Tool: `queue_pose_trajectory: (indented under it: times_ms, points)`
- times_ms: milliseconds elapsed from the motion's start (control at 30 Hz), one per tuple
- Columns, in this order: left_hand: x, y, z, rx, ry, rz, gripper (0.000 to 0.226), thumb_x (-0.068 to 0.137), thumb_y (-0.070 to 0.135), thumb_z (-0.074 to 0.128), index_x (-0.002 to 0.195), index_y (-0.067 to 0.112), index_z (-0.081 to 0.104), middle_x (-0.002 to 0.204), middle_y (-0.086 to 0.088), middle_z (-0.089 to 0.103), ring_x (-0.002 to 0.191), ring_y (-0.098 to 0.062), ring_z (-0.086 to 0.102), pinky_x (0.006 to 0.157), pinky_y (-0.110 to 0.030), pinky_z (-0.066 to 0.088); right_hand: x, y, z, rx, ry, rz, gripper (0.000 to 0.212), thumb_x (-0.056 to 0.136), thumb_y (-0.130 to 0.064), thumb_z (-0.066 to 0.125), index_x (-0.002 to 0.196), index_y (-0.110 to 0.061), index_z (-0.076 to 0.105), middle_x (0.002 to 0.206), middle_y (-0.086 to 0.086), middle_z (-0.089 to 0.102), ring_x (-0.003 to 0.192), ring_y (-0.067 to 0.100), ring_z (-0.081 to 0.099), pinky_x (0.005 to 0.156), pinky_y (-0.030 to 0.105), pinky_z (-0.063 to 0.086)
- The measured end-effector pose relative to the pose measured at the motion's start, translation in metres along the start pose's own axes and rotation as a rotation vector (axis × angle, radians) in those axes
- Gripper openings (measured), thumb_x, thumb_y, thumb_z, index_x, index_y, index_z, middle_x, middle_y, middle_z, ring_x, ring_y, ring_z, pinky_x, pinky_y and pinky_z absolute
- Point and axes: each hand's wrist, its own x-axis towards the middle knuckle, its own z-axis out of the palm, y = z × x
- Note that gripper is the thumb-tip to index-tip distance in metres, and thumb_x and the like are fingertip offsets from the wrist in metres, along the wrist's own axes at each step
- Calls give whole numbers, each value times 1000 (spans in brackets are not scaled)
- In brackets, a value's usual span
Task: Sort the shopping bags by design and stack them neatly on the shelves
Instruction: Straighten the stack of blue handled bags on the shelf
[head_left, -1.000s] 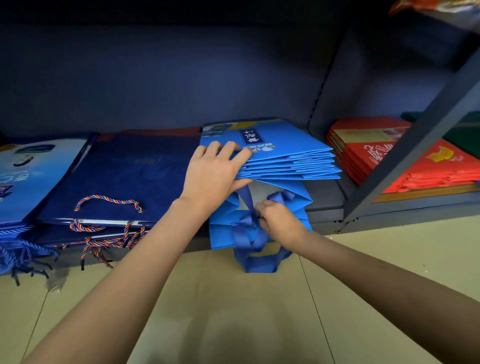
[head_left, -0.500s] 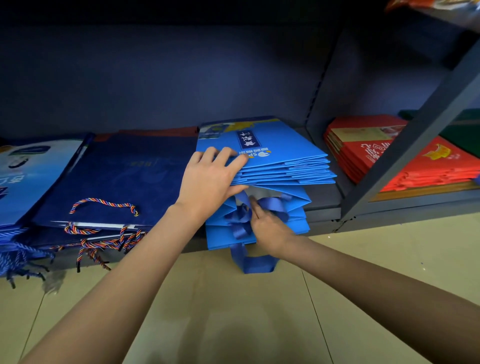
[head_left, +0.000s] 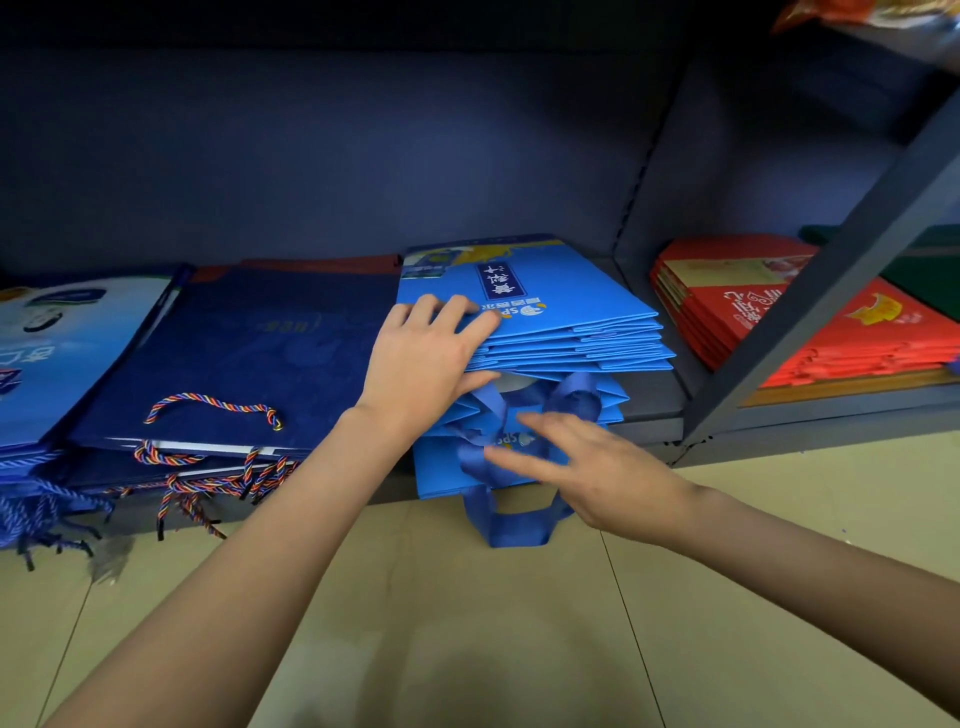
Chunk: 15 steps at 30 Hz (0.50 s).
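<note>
Head view: the left hand (head_left: 434, 358) is laid palm-down on the near left corner of the bright blue bag stack (head_left: 561, 332), fingers straight and spread across the top bag, the thumb tucked beneath the raised upper bags so that they are held lifted off the lower ones. The right hand (head_left: 602, 475) is held in front of the lower bags, fingers extended and slightly blurred; nothing is gripped by it, and whether the fingertips touch the blue ribbon handles (head_left: 511, 493) cannot be told. The stack is set on the lowest shelf (head_left: 652, 410), its folded edges fanned towards the right, white lettering printed on the top bag. Ribbon handles are bunched between the two halves and hang down over the shelf edge towards the floor. A navy bag stack (head_left: 249, 358) with twisted cord handles is seen just beside it on the left, and a red bag stack (head_left: 753, 322) lies well apart on the right.
</note>
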Motion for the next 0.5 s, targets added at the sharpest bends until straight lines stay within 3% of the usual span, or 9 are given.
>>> queue_pose_trajectory:
  times_ms: [67,133,200,233,300,367,433,500]
  points:
    - [0,0,1,-12,8,9,58,68,54,73,111,22,51,99,0,63,78,-26,59,67,-33,45,9,2,11,-36,-114,-58,114,59,11,64,146,-40,10,130,15,46,99,32,56,66,38,55]
    - [0,0,1,-13,10,18,59,68,55,72,112,23,48,99,0,63,78,-26,59,66,-33,45,20,6,17,-89,-60,-20,114,50,6,73,146,-29,25,116,12,55,85,27,59,52,30,52]
    - [-1,-1,3,-5,19,23,56,69,56,69,111,22,52,99,0,63,78,-26,58,66,-33,44,28,7,16,-99,-7,-14,86,40,5,79,122,-8,58,93,11,60,72,27,59,45,29,51]
    - [-1,-1,3,-1,22,24,53,72,57,64,111,22,54,98,0,63,77,-26,58,65,-33,44,29,8,17,-107,8,-25,69,39,5,80,106,-3,65,85,10,60,68,26,59,44,30,51]
    - [-1,-1,4,5,22,21,49,78,59,49,111,23,53,98,1,63,78,-25,58,65,-32,44,28,11,15,-183,16,-25,58,35,-1,84,91,-4,68,79,6,59,66,22,59,46,28,50]
    - [-1,0,3,-4,10,17,50,79,59,39,111,24,50,99,1,63,78,-25,58,65,-32,43,23,14,14,-222,37,-49,59,38,-5,85,95,-3,69,81,4,60,68,21,59,53,28,49]
    - [-1,0,2,-14,6,19,50,79,60,37,111,24,48,99,1,63,78,-25,58,65,-32,44,18,19,17,-225,103,-87,48,51,-1,81,97,-3,68,81,5,60,70,21,59,56,29,49]
    - [-2,0,1,-18,9,23,48,79,59,45,112,23,46,99,0,63,78,-25,58,66,-32,44,21,23,16,-239,191,-124,25,62,3,72,84,-6,66,76,5,57,68,22,54,51,30,47]
